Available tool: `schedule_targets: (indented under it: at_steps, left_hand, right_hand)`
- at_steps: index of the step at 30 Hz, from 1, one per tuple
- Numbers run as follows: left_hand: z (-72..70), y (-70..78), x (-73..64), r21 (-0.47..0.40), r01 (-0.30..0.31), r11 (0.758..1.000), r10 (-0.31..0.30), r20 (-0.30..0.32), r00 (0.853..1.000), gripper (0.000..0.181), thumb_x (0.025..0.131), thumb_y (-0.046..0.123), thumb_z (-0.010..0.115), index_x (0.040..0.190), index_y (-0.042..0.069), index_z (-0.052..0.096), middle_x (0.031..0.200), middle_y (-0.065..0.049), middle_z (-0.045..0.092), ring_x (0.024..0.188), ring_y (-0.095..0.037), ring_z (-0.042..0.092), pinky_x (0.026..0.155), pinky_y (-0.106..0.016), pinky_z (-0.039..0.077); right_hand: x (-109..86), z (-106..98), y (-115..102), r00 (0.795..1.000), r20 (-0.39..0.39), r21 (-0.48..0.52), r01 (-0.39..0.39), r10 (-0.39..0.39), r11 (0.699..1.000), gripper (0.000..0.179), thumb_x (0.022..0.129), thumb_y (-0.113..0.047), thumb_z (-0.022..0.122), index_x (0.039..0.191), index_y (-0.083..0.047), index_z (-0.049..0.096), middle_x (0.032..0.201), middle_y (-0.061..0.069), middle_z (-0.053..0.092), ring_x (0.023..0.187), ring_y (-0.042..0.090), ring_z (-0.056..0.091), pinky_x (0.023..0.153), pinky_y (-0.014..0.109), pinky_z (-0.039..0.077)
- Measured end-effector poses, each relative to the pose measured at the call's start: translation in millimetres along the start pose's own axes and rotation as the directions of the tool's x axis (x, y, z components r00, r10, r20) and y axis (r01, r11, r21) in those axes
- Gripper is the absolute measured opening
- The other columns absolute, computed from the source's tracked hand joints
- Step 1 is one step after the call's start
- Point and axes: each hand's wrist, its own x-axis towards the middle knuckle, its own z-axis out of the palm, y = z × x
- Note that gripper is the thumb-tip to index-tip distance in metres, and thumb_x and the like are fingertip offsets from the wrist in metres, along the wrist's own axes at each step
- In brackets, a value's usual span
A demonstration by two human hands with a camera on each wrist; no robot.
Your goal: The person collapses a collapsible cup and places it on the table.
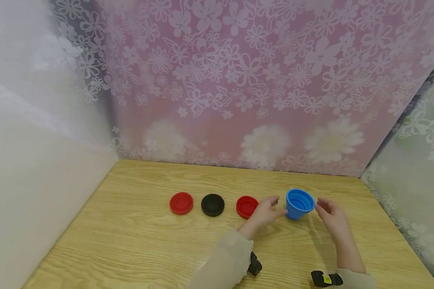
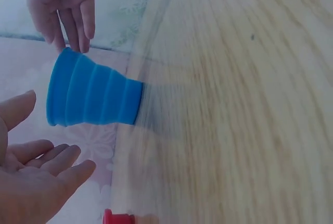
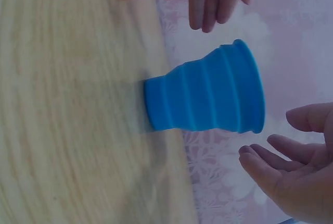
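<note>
A blue collapsible cup (image 1: 299, 204), drawn out to its full stepped height, stands upright on the wooden table. My left hand (image 1: 265, 212) is at its left side with relaxed, spread fingers; the left wrist view shows a gap between this hand (image 2: 41, 177) and the cup (image 2: 93, 91). On the cup's other side is my right hand (image 1: 333, 218), fingers loosely bent and holding nothing. A gap also shows between the right hand (image 3: 296, 166) and the cup (image 3: 208, 94) in the right wrist view. Behind the left hand lies a flat red collapsed cup (image 1: 246, 206), partly covered.
Left of the hands, a black collapsed cup (image 1: 212, 205) and another red collapsed cup (image 1: 181, 203) lie flat in a row on the table (image 1: 137, 241). A flowered pink curtain (image 1: 217, 100) hangs behind the table's back edge, with pale sheets on both sides.
</note>
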Motion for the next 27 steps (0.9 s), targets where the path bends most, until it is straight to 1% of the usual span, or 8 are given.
schedule_targets:
  at_steps: [4, 7, 14, 17, 22, 23, 25, 27]
  left_hand:
    - [7.1, 1.8, 0.3, 0.112, -0.024, 0.993, 0.019, 0.045, 0.999, 0.058, 0.083, 0.024, 0.062, 0.133, 0.003, 0.039, 0.131, -0.005, 0.044, 0.118, -0.015, 0.041, 0.092, -0.026, 0.038]
    - [12.1, 2.4, 0.4, 0.145, -0.028, 0.989, 0.02, 0.054, 0.998, 0.058, 0.083, 0.025, 0.062, 0.133, 0.005, 0.039, 0.132, -0.002, 0.042, 0.12, -0.014, 0.038, 0.093, -0.027, 0.036]
    - [19.0, 4.0, 0.2, 0.144, -0.083, 0.986, 0.075, 0.057, 0.996, 0.056, 0.083, 0.024, 0.062, 0.133, 0.012, 0.04, 0.131, 0.003, 0.043, 0.12, -0.012, 0.037, 0.094, -0.031, 0.036]
    - [18.5, 5.6, -1.5, 0.128, -0.075, 0.989, 0.071, 0.037, 0.997, 0.056, 0.083, 0.024, 0.062, 0.133, 0.012, 0.04, 0.13, 0.003, 0.043, 0.12, -0.012, 0.037, 0.094, -0.031, 0.036]
    - [11.6, 10.3, -8.1, 0.073, -0.042, 0.996, 0.046, -0.052, 0.998, 0.051, 0.083, 0.023, 0.063, 0.13, 0.012, 0.044, 0.127, 0.002, 0.046, 0.116, -0.012, 0.042, 0.091, -0.028, 0.039]
    - [9.5, 11.5, -9.7, 0.058, -0.048, 0.997, 0.053, -0.076, 0.996, 0.05, 0.083, 0.022, 0.063, 0.129, 0.011, 0.045, 0.126, 0.001, 0.047, 0.115, -0.011, 0.043, 0.09, -0.027, 0.039]
    - [4.8, 13.5, -13.5, 0.028, -0.062, 0.998, 0.065, -0.122, 0.99, 0.047, 0.083, 0.022, 0.063, 0.126, 0.011, 0.047, 0.124, 0.002, 0.049, 0.113, -0.011, 0.045, 0.089, -0.026, 0.04]
    - [-1.1, 15.1, -17.4, 0.011, -0.097, 0.995, 0.097, -0.166, 0.981, 0.044, 0.083, 0.022, 0.063, 0.124, 0.01, 0.049, 0.121, 0.002, 0.051, 0.112, -0.011, 0.046, 0.088, -0.027, 0.041]
  right_hand:
    - [1.7, 3.1, 4.9, 0.998, 0.068, 0.017, -0.014, 0.013, 1.0, 0.052, 0.097, -0.022, 0.03, 0.13, 0.017, 0.021, 0.128, 0.036, 0.029, 0.116, 0.044, 0.033, 0.091, 0.044, 0.037]
    - [2.7, 5.5, 6.9, 0.994, 0.108, 0.043, -0.021, 0.016, 0.999, 0.054, 0.097, -0.024, 0.026, 0.13, 0.018, 0.018, 0.129, 0.038, 0.025, 0.117, 0.047, 0.03, 0.092, 0.051, 0.033]
    - [3.5, 10.2, 8.7, 0.992, 0.123, 0.088, -0.002, -0.009, 0.996, 0.049, 0.098, -0.017, 0.023, 0.129, 0.02, 0.02, 0.127, 0.038, 0.029, 0.118, 0.046, 0.031, 0.092, 0.049, 0.033]
    - [1.9, 10.8, 5.4, 0.992, 0.121, 0.108, 0.009, -0.022, 0.994, 0.045, 0.097, -0.013, 0.023, 0.129, 0.02, 0.021, 0.126, 0.037, 0.031, 0.117, 0.043, 0.032, 0.092, 0.043, 0.035]
    - [-1.8, 13.8, -0.2, 0.993, 0.093, 0.153, 0.058, -0.073, 0.987, 0.044, 0.097, -0.013, 0.029, 0.13, 0.016, 0.025, 0.126, 0.034, 0.036, 0.115, 0.039, 0.036, 0.088, 0.034, 0.041]
    - [-1.6, 15.8, -0.6, 0.994, 0.073, 0.167, 0.069, -0.082, 0.984, 0.044, 0.097, -0.013, 0.032, 0.13, 0.015, 0.026, 0.125, 0.033, 0.037, 0.114, 0.039, 0.038, 0.088, 0.034, 0.042]
    - [2.9, 22.7, 8.4, 0.992, 0.003, 0.269, 0.12, -0.125, 0.956, 0.041, 0.095, -0.013, 0.04, 0.128, 0.011, 0.034, 0.119, 0.027, 0.046, 0.108, 0.032, 0.047, 0.083, 0.031, 0.045]
    - [2.5, 29.3, 4.9, 0.99, -0.051, 0.3, 0.143, -0.134, 0.943, 0.041, 0.093, -0.013, 0.045, 0.126, 0.01, 0.038, 0.115, 0.025, 0.049, 0.102, 0.024, 0.051, 0.079, 0.026, 0.047]
